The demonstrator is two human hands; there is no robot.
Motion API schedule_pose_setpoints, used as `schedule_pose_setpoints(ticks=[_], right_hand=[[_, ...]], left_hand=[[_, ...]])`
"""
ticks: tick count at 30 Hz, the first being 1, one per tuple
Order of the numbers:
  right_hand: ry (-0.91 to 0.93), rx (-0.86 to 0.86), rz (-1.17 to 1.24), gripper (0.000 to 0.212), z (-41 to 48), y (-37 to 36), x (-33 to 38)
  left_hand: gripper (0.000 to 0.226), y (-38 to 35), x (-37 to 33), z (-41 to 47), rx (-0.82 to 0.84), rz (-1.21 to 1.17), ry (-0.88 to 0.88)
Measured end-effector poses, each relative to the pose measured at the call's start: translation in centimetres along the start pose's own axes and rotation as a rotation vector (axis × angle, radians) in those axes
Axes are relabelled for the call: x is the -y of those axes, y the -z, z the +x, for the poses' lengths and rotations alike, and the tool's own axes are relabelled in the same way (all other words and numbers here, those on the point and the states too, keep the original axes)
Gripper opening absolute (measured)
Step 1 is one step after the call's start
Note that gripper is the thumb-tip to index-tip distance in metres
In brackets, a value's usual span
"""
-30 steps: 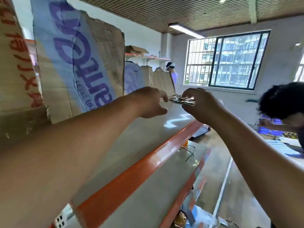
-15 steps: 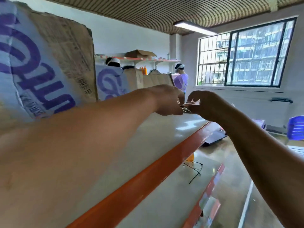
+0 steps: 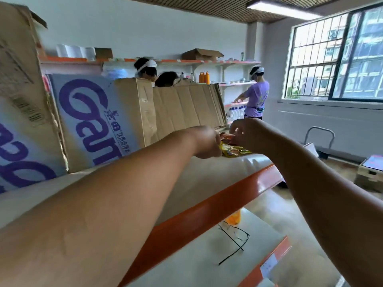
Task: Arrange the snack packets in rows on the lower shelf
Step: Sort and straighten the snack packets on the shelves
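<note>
Both my arms reach far along the upper shelf (image 3: pixel 207 175), a pale board with an orange front rail (image 3: pixel 217 206). My left hand (image 3: pixel 204 141) and my right hand (image 3: pixel 248 134) meet at a small pile of snack packets (image 3: pixel 234 151), yellow and orange, lying at the shelf's far end. Each hand's fingers are closed on the packets, the left from the left side, the right from above. Below the rail lies the lower shelf (image 3: pixel 186 264), also pale with an orange edge; an orange packet (image 3: pixel 233 218) sits on it just under the rail.
Flattened cardboard boxes (image 3: pixel 93 121) stand along the back of the upper shelf. A pair of black glasses (image 3: pixel 234 243) lies on the lower shelf. People work at wall shelves (image 3: pixel 228 63) behind. A trolley (image 3: pixel 319 139) and a box (image 3: pixel 371 170) stand on the floor at right.
The view has swung down and right, so the yellow and orange packets now show between my hands. Both hands stay closed on them at the shelf's far end.
</note>
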State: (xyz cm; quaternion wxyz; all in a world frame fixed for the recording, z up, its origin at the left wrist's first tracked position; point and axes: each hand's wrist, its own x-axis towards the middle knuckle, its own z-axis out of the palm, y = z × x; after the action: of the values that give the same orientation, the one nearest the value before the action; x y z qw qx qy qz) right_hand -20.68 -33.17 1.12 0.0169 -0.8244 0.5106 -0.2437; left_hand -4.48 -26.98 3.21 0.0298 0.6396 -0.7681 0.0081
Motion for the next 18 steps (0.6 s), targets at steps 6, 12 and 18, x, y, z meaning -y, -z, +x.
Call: schedule_pose_setpoints(ticks=[6, 12, 18], right_hand=[[0.084, 0.310, -0.233, 0.030, 2.1, -1.7, -1.3], [0.190, 0.497, -0.340, 0.059, 1.3, 0.9, -1.9], [0.179, 0.424, -0.153, 0.060, 1.7, 0.7, -3.3]], left_hand=[[0.044, -1.8, -0.3, 2.2, 0.046, -0.051, 0.088], [0.052, -2.6, 0.6, 2.6, 0.021, -0.157, 0.154], [0.015, -2.2, 0.8, 2.7, -0.057, -0.098, 0.150]])
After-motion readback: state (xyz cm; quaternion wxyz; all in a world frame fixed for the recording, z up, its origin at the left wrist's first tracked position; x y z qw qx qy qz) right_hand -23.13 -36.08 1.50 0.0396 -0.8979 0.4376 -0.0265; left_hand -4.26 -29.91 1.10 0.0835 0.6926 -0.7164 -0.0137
